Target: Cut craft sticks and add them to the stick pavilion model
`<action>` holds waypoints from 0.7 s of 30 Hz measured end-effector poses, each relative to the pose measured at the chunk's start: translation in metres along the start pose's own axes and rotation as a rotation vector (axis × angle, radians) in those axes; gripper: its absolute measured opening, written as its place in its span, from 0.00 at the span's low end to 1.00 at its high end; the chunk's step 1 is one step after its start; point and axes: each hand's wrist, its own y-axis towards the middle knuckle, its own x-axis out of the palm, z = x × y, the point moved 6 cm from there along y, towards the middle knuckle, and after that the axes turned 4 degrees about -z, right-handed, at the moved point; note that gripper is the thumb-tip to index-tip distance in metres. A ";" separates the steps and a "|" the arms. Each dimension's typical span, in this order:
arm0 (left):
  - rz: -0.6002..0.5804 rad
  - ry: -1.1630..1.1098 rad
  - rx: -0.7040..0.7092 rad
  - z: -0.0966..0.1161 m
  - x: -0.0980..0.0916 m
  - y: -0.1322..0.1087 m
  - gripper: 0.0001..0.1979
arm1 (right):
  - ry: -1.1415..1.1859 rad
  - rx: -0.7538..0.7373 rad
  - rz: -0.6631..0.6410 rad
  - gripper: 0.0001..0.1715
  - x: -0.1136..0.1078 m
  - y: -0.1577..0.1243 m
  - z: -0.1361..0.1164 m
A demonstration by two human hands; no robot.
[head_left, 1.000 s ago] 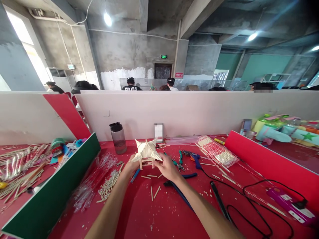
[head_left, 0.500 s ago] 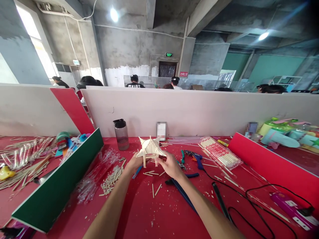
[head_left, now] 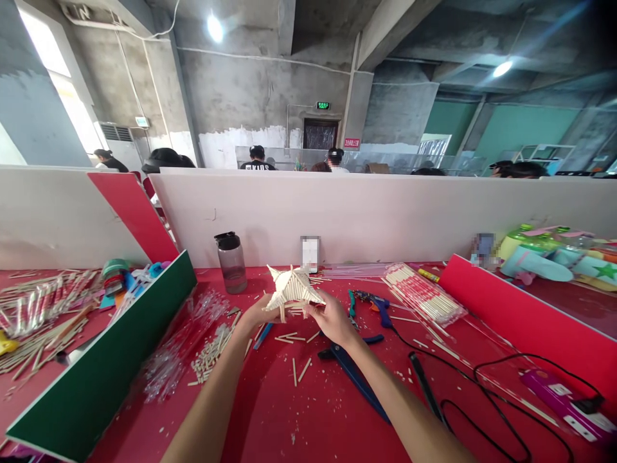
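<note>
A small pale pavilion model point(head_left: 292, 288) made of thin wooden sticks, with a pointed roof and upturned corners, is held up above the red table point(head_left: 289, 424). My left hand point(head_left: 258, 313) grips its left side, partly hidden behind the roof. On the right side, my right hand point(head_left: 331, 316) holds it with thumb and fingers near a leg. Short loose sticks point(head_left: 291, 337) lie below the model. Blue-handled cutters point(head_left: 357, 373) rest beneath my right forearm. A blue glue gun point(head_left: 380, 310) lies to the right of my right hand.
A dark-lidded bottle point(head_left: 232, 263) and a phone point(head_left: 310, 252) stand near the white partition point(head_left: 385, 218). Green point(head_left: 106, 360) and red point(head_left: 530, 315) boards flank the work area. Cut sticks point(head_left: 212, 354), packed sticks point(head_left: 424, 292), a black cable and a purple power strip point(head_left: 563, 402) lie around. People sit beyond.
The model's roof has tipped toward the camera, showing more of its top and less of its legs. Both hands still hold it. The whole view has shifted slightly.
</note>
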 end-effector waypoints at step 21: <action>0.120 1.049 0.149 0.031 0.006 0.039 0.09 | 0.233 0.097 0.165 0.18 -0.046 0.029 0.055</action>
